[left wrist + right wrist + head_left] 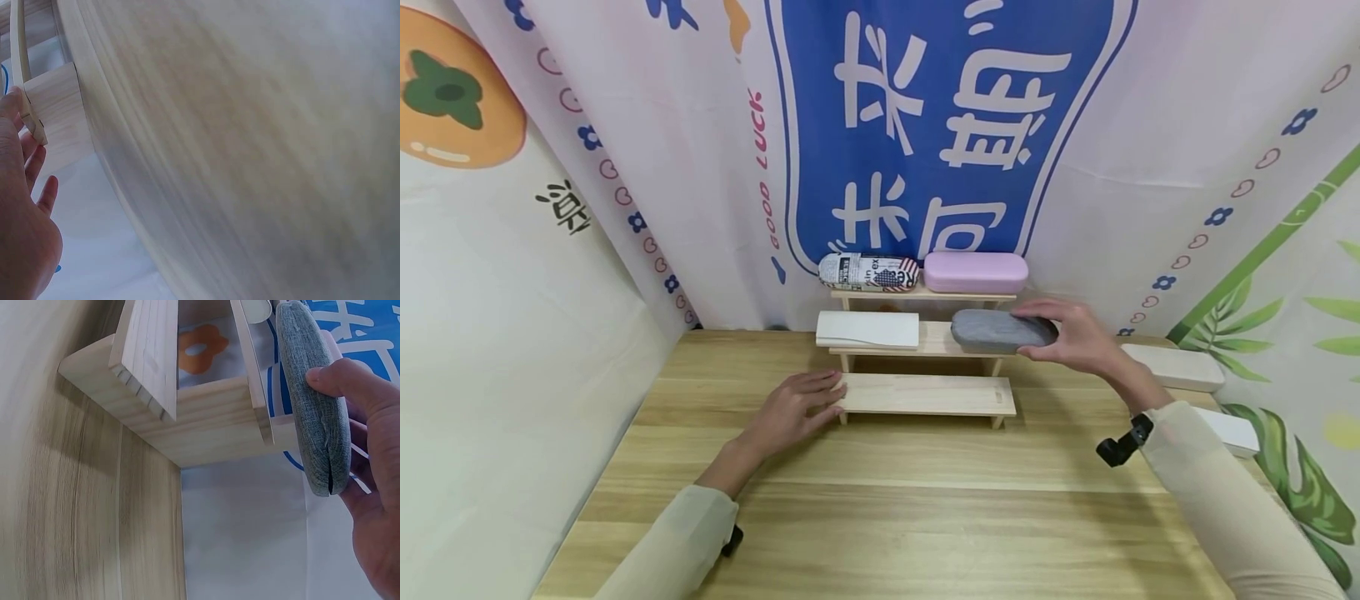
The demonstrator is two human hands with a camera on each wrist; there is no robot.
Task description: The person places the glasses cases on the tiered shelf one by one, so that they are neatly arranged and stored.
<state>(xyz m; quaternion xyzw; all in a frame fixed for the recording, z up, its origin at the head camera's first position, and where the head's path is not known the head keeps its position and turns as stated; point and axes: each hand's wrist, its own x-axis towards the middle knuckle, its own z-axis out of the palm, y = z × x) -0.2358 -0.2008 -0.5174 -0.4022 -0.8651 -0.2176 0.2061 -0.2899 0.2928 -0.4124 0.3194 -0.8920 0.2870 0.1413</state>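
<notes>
- Gripping, with the right hand [1071, 337], a grey fabric-covered glasses case [996, 332]; pinching it near the right end between thumb and fingers.
- Holding that case lengthwise over the right part of the middle tier [934, 337]; overhanging the board at the right.
- Showing, in the right wrist view, a gap between the near end of the case and the board; leaving any contact farther in unclear.
- Resting the left hand [793, 408], with fingers loosely extended, against the left end of the bottom tier [925, 393]; touching rather than clasping, by appearances.
- Carrying, on the top tier [925, 296] of the pale wooden stand: a newspaper-print glasses case [868, 272] at left, a pink glasses case [976, 272] at right.
- Carrying, on the middle tier at left: a white flap case [867, 329].
- Including, at the right side of the wood-grain table [925, 500]: a white rounded case [1176, 367] and a white box [1228, 432], near the right forearm.
- Risking a tip off the right end, by releasing with too much length beyond the board.
- Risking a rock or roll forward, likely from the rounded underside on a narrow board.
- Risking a knock to the pink glasses case, by lifting or pushing back too far.
- Risking a skewed stand, by bumping the middle board or pressing unevenly at the left.
</notes>
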